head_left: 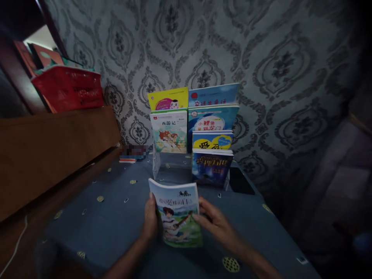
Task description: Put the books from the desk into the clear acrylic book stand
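Note:
A thin paperback book [177,217] with a guitar player on its cover is held upright between both hands, front toward me. My left hand [151,217] grips its left edge, thumb near the upper corner. On the right edge, my right hand [213,219] pinches the cover with the thumb in front. Beyond it stands a clear tiered rack [156,164] carrying books in two columns. Its left column shows a yellow book [154,101] behind a white-topped book [170,131]. To the right are two blue books [213,116], a yellow-and-blue book [197,141] and a dark blue book [212,168].
A grey-blue patterned cloth [116,209] covers the table. Several books [128,159] lie stacked at its back left, and a black flat object [240,181] lies right of the rack. A red basket [69,89] sits on a brown wooden cabinet [58,151]. Patterned wallpaper [122,46] rises behind.

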{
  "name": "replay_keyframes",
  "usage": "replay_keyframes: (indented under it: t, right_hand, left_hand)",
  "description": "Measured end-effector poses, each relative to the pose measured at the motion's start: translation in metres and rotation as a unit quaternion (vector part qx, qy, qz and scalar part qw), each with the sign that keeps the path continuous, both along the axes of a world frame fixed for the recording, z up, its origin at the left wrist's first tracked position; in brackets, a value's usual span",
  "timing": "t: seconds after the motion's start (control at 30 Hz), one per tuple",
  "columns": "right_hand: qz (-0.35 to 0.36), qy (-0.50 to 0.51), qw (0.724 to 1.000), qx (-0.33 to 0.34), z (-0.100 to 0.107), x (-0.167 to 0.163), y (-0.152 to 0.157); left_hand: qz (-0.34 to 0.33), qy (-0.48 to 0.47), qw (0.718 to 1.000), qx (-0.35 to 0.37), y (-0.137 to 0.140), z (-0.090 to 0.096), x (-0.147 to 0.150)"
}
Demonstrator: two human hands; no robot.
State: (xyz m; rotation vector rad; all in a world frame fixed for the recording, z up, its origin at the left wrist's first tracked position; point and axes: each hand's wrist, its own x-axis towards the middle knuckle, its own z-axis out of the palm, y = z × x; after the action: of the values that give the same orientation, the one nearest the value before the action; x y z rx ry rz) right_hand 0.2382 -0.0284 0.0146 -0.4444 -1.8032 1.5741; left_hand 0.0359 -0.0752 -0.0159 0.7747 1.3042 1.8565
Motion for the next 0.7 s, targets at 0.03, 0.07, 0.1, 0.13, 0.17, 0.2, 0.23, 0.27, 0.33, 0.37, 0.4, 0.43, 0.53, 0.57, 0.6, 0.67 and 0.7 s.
replay_keyframes:
  t: [0.03, 0.07, 0.1, 0.13, 0.17, 0.2, 0.23, 0.27, 0.33, 0.37, 0.4, 0.43, 0.53, 0.57, 0.6, 0.67, 0.7]
  right_hand:
    - [-0.014, -0.01, 1.0, 0.007, -0.006, 0.001, -0.002]
    - [-0.029, -0.014, 0.999, 0.01, -0.012, 0.002, -0.004]
    - [-0.043, -0.022, 0.999, 0.012, -0.018, 0.004, -0.005]
    - [-0.058, -0.028, 0.998, 0.015, -0.023, 0.005, -0.006]
    - [-0.07, -0.034, 0.997, 0.019, -0.026, 0.007, -0.007]
    - [-0.08, -0.042, 0.996, 0.022, -0.029, 0.009, -0.007]
    - [-0.088, -0.051, 0.995, 0.024, -0.03, 0.01, -0.007]
    - [-0.093, -0.063, 0.993, 0.024, -0.031, 0.011, -0.007]
    - [-0.102, -0.095, 0.99, 0.016, -0.031, 0.012, -0.007]
    - [-0.108, -0.11, 0.988, 0.012, -0.031, 0.013, -0.007]
    - [-0.115, -0.122, 0.986, 0.007, -0.031, 0.014, -0.008]
    - [-0.124, -0.13, 0.984, 0.003, -0.031, 0.014, -0.008]
    - [-0.132, -0.135, 0.982, -0.006, -0.034, 0.017, -0.009]
    - [-0.124, -0.133, 0.983, -0.005, -0.033, 0.018, -0.01]
    - [-0.112, -0.132, 0.985, -0.002, -0.033, 0.019, -0.011]
    - [-0.094, -0.134, 0.986, 0.01, -0.03, 0.019, -0.013]
    - [-0.09, -0.136, 0.986, 0.017, -0.027, 0.019, -0.014]
  left_hand:
    - [0.001, 0.015, 1.0, -0.011, -0.001, -0.008, -0.001]
    - [-0.004, 0.029, 0.999, -0.019, -0.003, -0.014, -0.003]
    - [-0.014, 0.045, 0.999, -0.023, -0.005, -0.019, -0.004]
    - [-0.032, 0.057, 0.998, -0.023, -0.007, -0.022, -0.006]
    - [-0.054, 0.068, 0.996, -0.022, -0.009, -0.022, -0.007]
    - [-0.08, 0.083, 0.993, -0.024, -0.012, -0.021, -0.01]
    - [-0.105, 0.1, 0.989, -0.026, -0.016, -0.018, -0.012]
    - [-0.132, 0.12, 0.983, -0.031, -0.02, -0.014, -0.015]
    - [-0.193, 0.166, 0.966, -0.041, -0.029, -0.005, -0.022]
    - [-0.221, 0.191, 0.955, -0.046, -0.034, -0.001, -0.026]
    - [-0.247, 0.217, 0.943, -0.051, -0.038, 0.003, -0.03]
    - [-0.273, 0.241, 0.93, -0.058, -0.042, 0.006, -0.034]
    - [-0.332, 0.318, 0.883, -0.087, -0.051, 0.016, -0.045]
    - [-0.345, 0.347, 0.866, -0.1, -0.053, 0.019, -0.048]
    - [-0.352, 0.374, 0.851, -0.113, -0.055, 0.022, -0.051]
    - [-0.353, 0.412, 0.829, -0.135, -0.057, 0.027, -0.054]
    - [-0.352, 0.42, 0.824, -0.143, -0.058, 0.028, -0.054]
